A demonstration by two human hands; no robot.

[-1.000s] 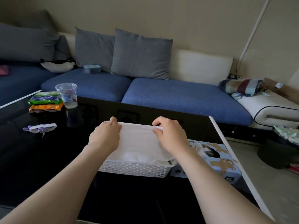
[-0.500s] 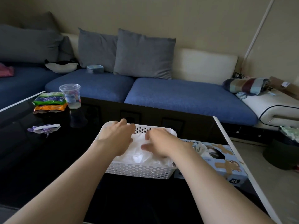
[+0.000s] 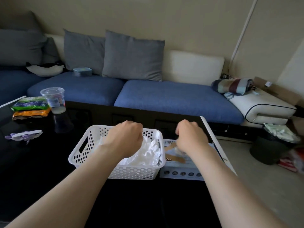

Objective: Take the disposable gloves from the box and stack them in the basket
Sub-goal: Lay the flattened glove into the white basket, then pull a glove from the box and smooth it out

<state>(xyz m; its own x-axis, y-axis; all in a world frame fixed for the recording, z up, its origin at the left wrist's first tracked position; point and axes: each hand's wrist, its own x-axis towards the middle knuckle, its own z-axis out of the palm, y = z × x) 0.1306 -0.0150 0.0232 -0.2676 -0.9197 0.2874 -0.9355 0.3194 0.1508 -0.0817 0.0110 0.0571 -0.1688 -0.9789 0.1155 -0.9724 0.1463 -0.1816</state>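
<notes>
On inspection, the white perforated basket (image 3: pixel 77 157) stood on the black glossy table (image 3: pixel 41 170), near its right-hand edge, with the pale blue glove box (image 3: pixel 179 168) touching or just beside its right wall. A crumpled pile of white, translucent disposable gloves (image 3: pixel 148 153) lay inside the basket, filling most of its floor and rising close to the rim. The left hand (image 3: pixel 125 139) was positioned over the middle of the basket, knuckles up, fingers curled downward toward the pile; the fingertips were hidden, so it could not be determined whether they gripped a glove or merely rested on the heap. The right hand (image 3: pixel 190 137) hung over the top of the box, fingers likewise curled and blurred; whether it pinched anything could not be told. A scrap of translucent material showed at the opening of the box beneath that wrist. Both forearms were bare and extended from the lower edge of the view. Toward the far left of the table stood a clear plastic cup (image 3: pixel 53 100) with a lid, just beside a green snack packet (image 3: pixel 29 104) stacked on an orange one (image 3: pixel 31 113), and nearer the person lay a small purple-and-white item (image 3: pixel 23 135). Behind the table ran a blue sofa (image 3: pixel 172 99) carrying grey cushions (image 3: pixel 133 56), a small blue container (image 3: pixel 82 71) and a folded striped blanket (image 3: pixel 233 85). A dark waste bin (image 3: pixel 271 145) stood on the floor to the right.
</notes>
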